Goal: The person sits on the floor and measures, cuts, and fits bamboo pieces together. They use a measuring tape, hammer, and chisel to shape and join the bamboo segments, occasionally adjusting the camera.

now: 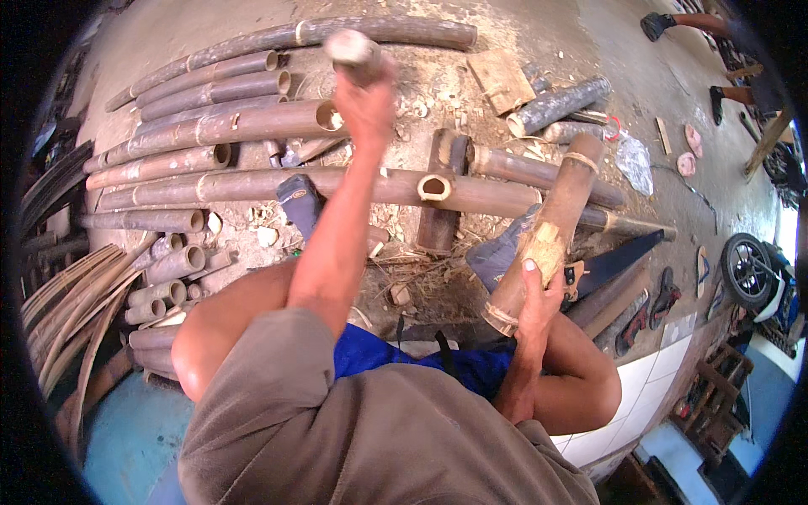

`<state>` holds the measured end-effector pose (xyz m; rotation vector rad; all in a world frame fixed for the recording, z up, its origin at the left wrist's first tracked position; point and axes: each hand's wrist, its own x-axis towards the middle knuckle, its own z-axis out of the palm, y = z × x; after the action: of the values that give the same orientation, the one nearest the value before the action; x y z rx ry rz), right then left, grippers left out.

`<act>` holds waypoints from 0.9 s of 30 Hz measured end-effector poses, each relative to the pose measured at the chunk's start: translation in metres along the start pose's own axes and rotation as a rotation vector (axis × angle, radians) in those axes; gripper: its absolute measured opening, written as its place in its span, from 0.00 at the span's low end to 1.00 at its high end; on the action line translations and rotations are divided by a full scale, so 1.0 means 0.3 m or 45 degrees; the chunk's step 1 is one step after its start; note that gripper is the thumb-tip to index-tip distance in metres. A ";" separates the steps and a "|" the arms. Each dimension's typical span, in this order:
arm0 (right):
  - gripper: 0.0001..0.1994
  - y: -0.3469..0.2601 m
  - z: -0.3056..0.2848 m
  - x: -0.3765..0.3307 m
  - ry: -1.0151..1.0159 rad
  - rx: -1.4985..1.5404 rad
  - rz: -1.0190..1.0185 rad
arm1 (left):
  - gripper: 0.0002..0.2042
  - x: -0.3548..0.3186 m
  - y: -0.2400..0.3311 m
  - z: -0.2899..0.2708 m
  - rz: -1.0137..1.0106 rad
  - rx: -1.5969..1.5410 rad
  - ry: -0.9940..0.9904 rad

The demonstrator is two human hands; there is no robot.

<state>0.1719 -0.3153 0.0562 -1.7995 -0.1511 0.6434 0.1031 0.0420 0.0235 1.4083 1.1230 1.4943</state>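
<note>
My left hand (368,101) is raised above the bamboo, closed around a short round wooden piece (353,52) with a pale end; motion blurs it. In my right hand (539,299) is a thick bamboo section (576,168), tilted over my right knee, with a rough pale patch (545,244) where its skin is cut away. My thumb presses beside that patch. Between my feet runs a long bamboo pole (387,187) with a cut hole (435,188) in its upper side. It crosses a dark short trough-like piece (438,231).
Several bamboo poles (210,126) lie at the left, beside split strips (71,316) and short tubes (177,265). A saw (619,259) rests right of my right hand. Chips litter the floor. Another person's legs (707,23) and a motorbike (749,268) are at the right.
</note>
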 end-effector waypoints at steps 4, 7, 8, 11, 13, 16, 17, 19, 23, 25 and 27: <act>0.33 -0.027 0.045 -0.009 -0.061 -0.033 0.001 | 0.16 0.334 -0.144 -0.079 -0.234 -0.511 0.078; 0.33 -0.033 0.051 -0.014 -0.124 -0.110 -0.010 | 0.16 0.459 -0.266 -0.059 -0.293 -0.617 0.084; 0.32 -0.037 0.060 -0.018 -0.133 -0.094 -0.027 | 0.16 0.482 -0.308 -0.046 -0.296 -0.605 0.074; 0.32 -0.049 0.060 -0.027 -0.101 -0.080 -0.002 | 0.18 0.470 -0.364 -0.003 -0.298 -0.540 0.002; 0.32 -0.049 0.055 -0.031 -0.053 -0.048 -0.011 | 0.18 0.438 -0.353 0.012 -0.389 -0.455 0.052; 0.33 -0.006 0.010 -0.033 0.011 0.002 -0.120 | 0.17 0.399 -0.350 0.020 -0.288 -0.491 0.103; 0.34 0.008 -0.009 -0.040 0.040 0.024 -0.157 | 0.17 0.345 -0.309 0.035 -0.242 -0.472 0.103; 0.35 -0.016 -0.004 -0.050 0.068 0.089 -0.249 | 0.18 0.274 -0.277 0.007 -0.165 -0.326 0.005; 0.37 -0.055 -0.012 -0.056 0.017 0.108 -0.206 | 0.17 -0.275 0.058 0.090 -0.117 0.101 -0.502; 0.38 -0.106 -0.002 -0.104 0.023 0.174 -0.144 | 0.23 -0.493 0.029 0.094 0.196 0.258 -0.746; 0.41 -0.114 -0.033 -0.139 0.021 0.197 -0.089 | 0.22 -0.600 0.096 0.081 0.067 0.261 -0.953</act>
<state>0.1491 -0.3298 0.1042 -1.6428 -0.1485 0.5748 0.1428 -0.1353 -0.0044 1.9209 0.7689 0.7606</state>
